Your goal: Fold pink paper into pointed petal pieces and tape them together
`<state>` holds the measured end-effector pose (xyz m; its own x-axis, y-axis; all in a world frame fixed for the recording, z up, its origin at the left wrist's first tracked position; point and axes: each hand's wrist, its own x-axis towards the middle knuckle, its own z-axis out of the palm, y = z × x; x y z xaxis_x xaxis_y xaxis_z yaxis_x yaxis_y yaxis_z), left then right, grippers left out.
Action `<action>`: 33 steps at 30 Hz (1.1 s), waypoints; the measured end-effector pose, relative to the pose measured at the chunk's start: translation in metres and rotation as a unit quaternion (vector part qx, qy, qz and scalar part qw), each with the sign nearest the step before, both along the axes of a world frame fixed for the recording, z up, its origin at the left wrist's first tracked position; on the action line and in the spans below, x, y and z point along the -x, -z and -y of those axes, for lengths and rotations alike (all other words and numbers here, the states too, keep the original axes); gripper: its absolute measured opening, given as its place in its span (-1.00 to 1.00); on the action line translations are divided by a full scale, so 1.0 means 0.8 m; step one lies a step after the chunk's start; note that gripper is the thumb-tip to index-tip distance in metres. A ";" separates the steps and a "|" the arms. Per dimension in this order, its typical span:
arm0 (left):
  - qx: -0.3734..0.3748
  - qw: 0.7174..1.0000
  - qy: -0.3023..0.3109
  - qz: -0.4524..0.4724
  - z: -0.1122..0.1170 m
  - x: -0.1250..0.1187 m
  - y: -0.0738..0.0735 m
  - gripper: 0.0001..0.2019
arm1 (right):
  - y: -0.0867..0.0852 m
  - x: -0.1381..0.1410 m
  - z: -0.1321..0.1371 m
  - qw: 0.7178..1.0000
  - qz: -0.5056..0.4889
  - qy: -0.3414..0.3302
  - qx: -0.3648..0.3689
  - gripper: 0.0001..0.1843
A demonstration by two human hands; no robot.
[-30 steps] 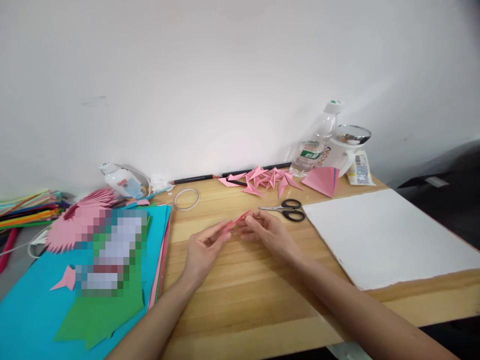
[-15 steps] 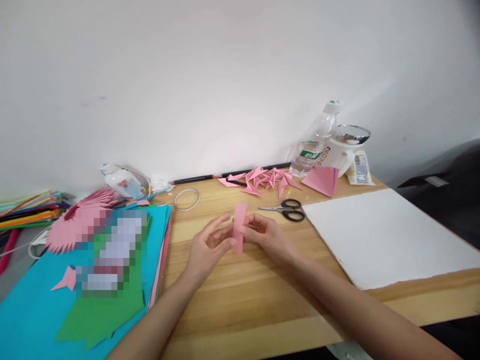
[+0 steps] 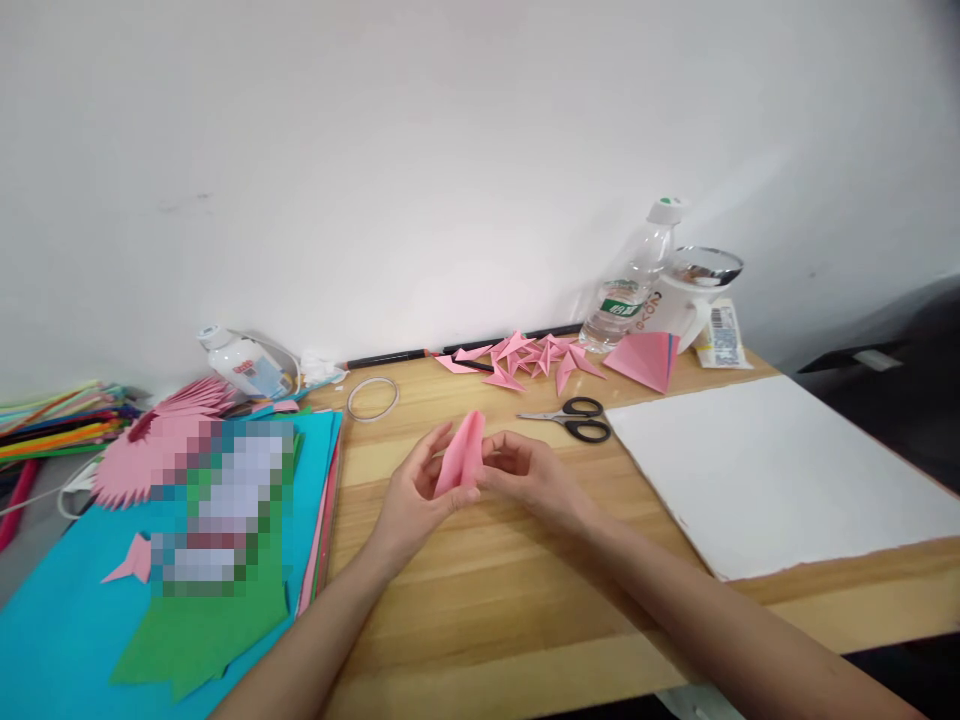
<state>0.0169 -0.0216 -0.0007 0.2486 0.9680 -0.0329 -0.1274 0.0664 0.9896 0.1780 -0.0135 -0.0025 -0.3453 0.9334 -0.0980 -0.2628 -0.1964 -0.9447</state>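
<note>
A small folded piece of pink paper (image 3: 463, 455) is held up between my two hands above the wooden table, its layers spread apart along a crease. My left hand (image 3: 416, 490) grips its left side, thumb at the lower edge and fingers behind. On the right edge, my right hand (image 3: 525, 470) pinches the paper between thumb and curled fingers. Black-handled scissors (image 3: 581, 418) lie just beyond my right hand. Farther back, several folded pink paper pieces (image 3: 525, 358) sit in a loose pile near the wall.
A roll of tape (image 3: 373, 399) lies behind my left hand. Blue paper sheets (image 3: 67, 590), green paper (image 3: 217, 630) and a pleated pink paper ring (image 3: 142, 455) are at left. To the right are a white board (image 3: 780, 480), a water bottle (image 3: 626, 290) and a white mug (image 3: 679, 305).
The pink paper has gone from a narrow flat strip to an opened fold with a visible inner crease. My left hand's fingers have shifted behind it; the table items stay put.
</note>
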 end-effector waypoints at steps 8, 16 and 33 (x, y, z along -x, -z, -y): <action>0.046 0.995 -0.077 0.034 -0.005 0.006 0.004 -0.57 | 0.001 -0.006 -0.003 1.000 0.021 0.011 -0.010 -0.80; 0.194 0.965 -0.083 0.154 -0.007 0.008 -0.011 -0.73 | 0.014 -0.011 -0.012 0.993 -0.008 0.113 0.027 -0.69; 0.147 0.971 -0.060 0.180 -0.007 0.005 -0.005 -0.65 | 0.023 -0.014 -0.005 0.768 0.384 0.212 -0.467 -0.68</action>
